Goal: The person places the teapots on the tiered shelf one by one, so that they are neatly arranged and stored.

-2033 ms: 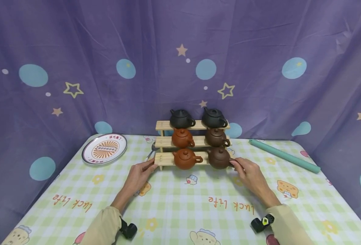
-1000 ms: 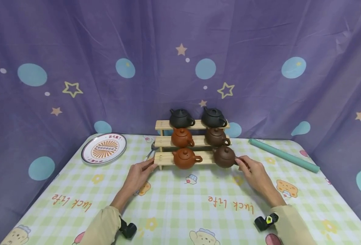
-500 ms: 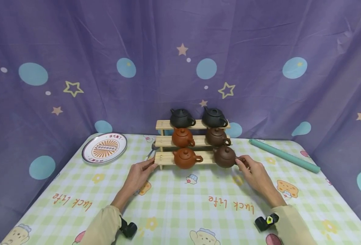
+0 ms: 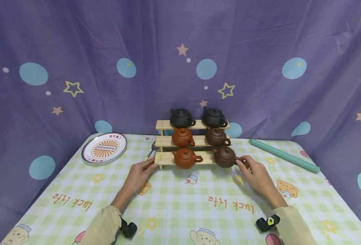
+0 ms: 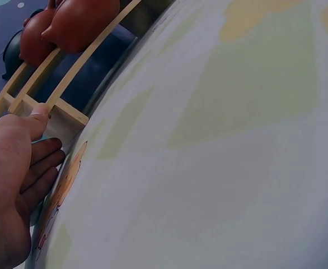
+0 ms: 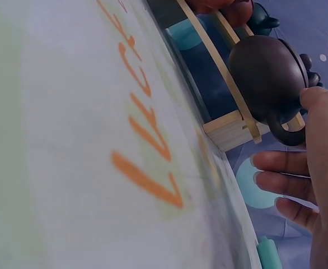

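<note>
A three-tier wooden shelf [image 4: 165, 158] stands near the back of the table with two teapots on each tier. My left hand [image 4: 138, 174] holds the left end of the bottom tier; the left wrist view shows the thumb [image 5: 39, 115] on its edge and the other visible fingers loosely bent. My right hand [image 4: 255, 172] pinches the handle of a dark brown teapot [image 4: 225, 157] at the bottom tier's right end. Left of it sits an orange-brown teapot [image 4: 184, 159]. On the middle tier are another orange-brown teapot [image 4: 181, 137] and a dark brown teapot [image 4: 216, 137].
Two black teapots [image 4: 180, 119] occupy the top tier. A white patterned plate [image 4: 89, 153] lies at the back left. A spoon [image 4: 153, 147] is partly visible left of the shelf. A green roll [image 4: 284, 156] lies at the back right. Behind the table hangs a purple curtain [image 4: 168, 81].
My right hand and the dark brown teapot shifted right along the bottom tier between two and one seconds ago. Since then both have stayed nearly still. My left hand keeps its place.
</note>
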Demonstrator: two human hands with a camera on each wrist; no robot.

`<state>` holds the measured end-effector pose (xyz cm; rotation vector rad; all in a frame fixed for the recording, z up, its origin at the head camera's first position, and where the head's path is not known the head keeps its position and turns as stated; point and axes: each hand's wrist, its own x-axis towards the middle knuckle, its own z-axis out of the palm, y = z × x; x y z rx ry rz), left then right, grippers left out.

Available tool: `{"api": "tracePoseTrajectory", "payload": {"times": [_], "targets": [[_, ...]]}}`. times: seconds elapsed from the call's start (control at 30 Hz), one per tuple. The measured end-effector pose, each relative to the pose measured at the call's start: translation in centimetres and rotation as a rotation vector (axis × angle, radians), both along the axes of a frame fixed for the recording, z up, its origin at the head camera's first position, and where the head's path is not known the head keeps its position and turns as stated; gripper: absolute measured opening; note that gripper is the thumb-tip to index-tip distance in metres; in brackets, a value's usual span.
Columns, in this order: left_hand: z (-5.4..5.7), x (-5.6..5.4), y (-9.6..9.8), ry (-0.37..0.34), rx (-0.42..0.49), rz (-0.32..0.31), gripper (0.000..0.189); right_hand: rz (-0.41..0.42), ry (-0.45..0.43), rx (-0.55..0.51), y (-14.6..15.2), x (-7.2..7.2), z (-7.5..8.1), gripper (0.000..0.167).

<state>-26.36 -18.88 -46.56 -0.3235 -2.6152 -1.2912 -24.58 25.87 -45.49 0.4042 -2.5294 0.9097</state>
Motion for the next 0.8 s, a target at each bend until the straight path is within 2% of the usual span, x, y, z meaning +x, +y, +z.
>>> {"api": "tracePoseTrajectory", "payload": {"times": [0.5, 0.8], "targets": [[-0.06, -0.23, 0.14, -0.037, 0.050, -0.004, 0.052, -0.018, 0.021, 0.007, 0.40, 0.21, 0.09, 0.020], [0.03, -0.26, 0.20, -0.055, 0.089, -0.009, 0.054, -0.036, -0.004, 0.019, 0.78, 0.47, 0.10, 0.023]]}}
